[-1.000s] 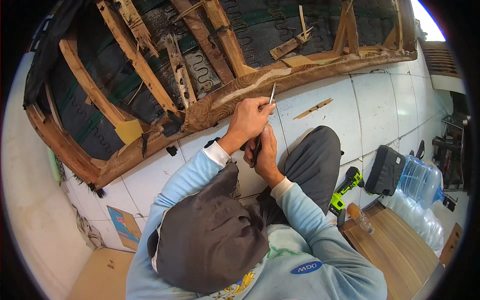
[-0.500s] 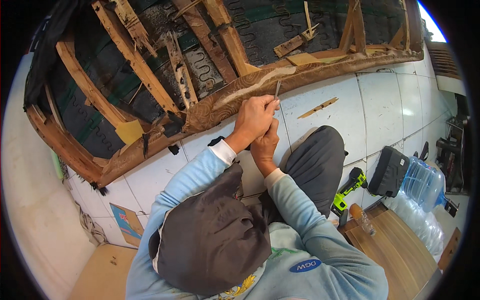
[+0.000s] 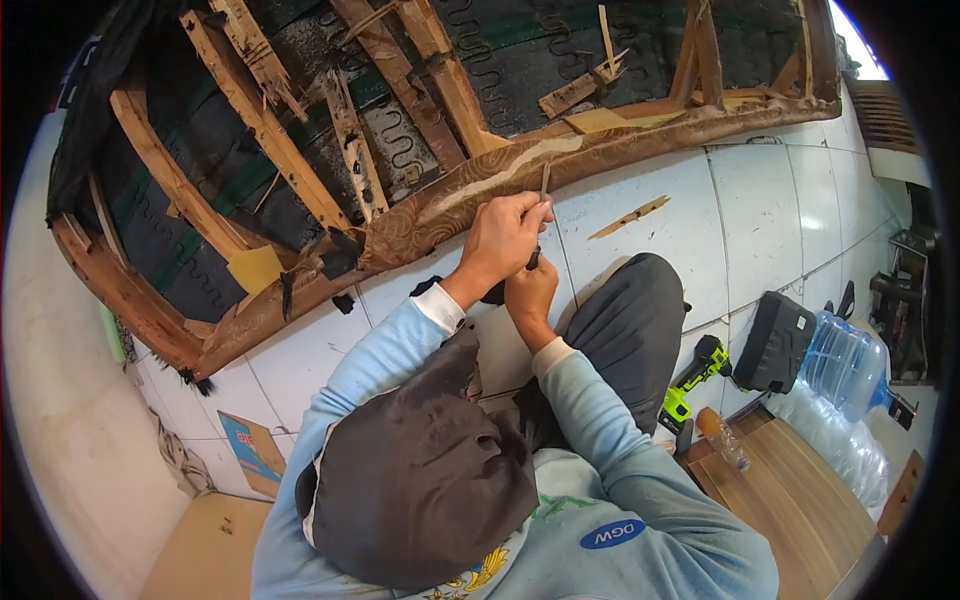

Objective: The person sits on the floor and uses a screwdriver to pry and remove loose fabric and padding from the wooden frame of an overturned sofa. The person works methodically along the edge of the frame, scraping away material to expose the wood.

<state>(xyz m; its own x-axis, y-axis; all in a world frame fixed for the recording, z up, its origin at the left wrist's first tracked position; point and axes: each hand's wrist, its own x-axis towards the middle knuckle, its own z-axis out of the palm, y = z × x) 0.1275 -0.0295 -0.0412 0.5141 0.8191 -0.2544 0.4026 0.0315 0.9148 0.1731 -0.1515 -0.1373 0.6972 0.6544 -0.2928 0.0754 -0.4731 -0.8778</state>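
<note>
Both my hands are closed on a slim tool with a flat metal shaft (image 3: 546, 178) and a dark handle, which looks like a screwdriver. My left hand (image 3: 503, 238) wraps the shaft part, higher up. Just below it, my right hand (image 3: 530, 295) grips around the handle, a bit of which shows between the two hands. The shaft's tip reaches the patterned brown fabric (image 3: 480, 205) covering the front rail of an upturned sofa frame. A pale torn strip (image 3: 500, 178) runs along that fabric.
Wooden slats (image 3: 265, 125) and wavy springs span the frame. A wood splinter (image 3: 630, 217) lies on the white tiles (image 3: 660, 265). To the right are a green drill (image 3: 697, 380), a black case (image 3: 776, 342), a blue water jug (image 3: 845, 367) and an orange-handled tool (image 3: 712, 424).
My right hand has slid down slightly from the left, so the dark handle now shows between them. The shaft's tip sits a little lower on the fabric.
</note>
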